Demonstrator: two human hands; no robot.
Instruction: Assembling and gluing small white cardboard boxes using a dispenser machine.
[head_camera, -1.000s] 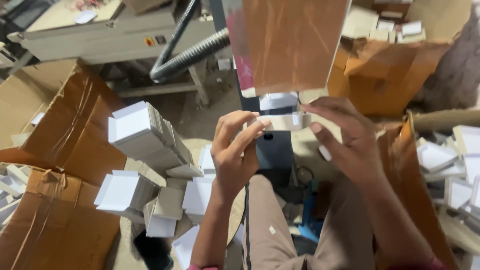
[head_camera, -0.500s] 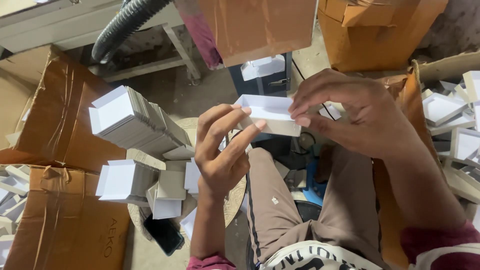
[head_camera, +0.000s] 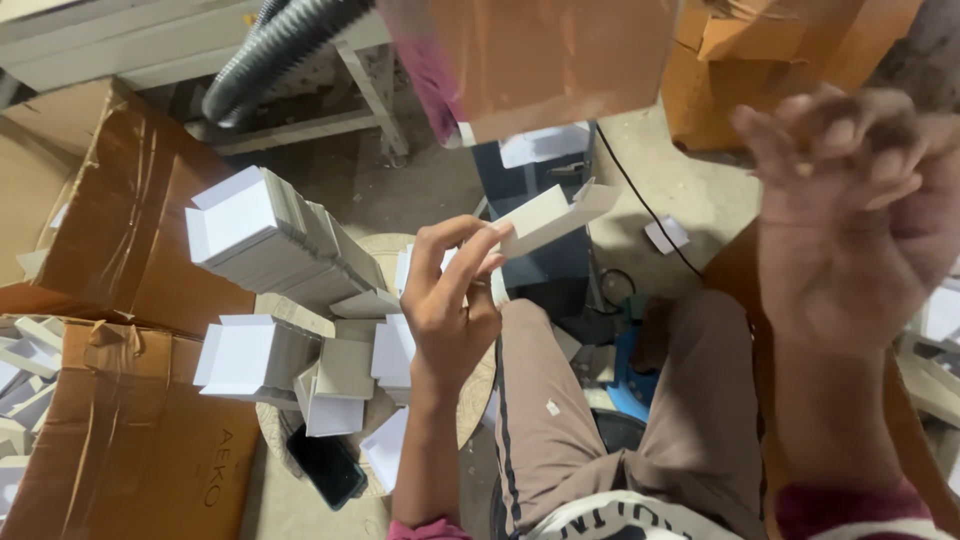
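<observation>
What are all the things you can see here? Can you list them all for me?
folded box piece: one, white, held up by the left hand above the lap
stacks of flat boxes: several, white, piled on a low round stand left of the knees
cardboard cartons: a few, brown, at left and upper right
ribbed hose: one, dark grey, top left, by a pale metal frame
phone: one, black, on the floor by the stand
dark blue machine: one, ahead of the knees
cable: one, black, across the floor
left hand: grip closed on the box piece
right hand: blurred, raised at right, holds nothing visible
</observation>
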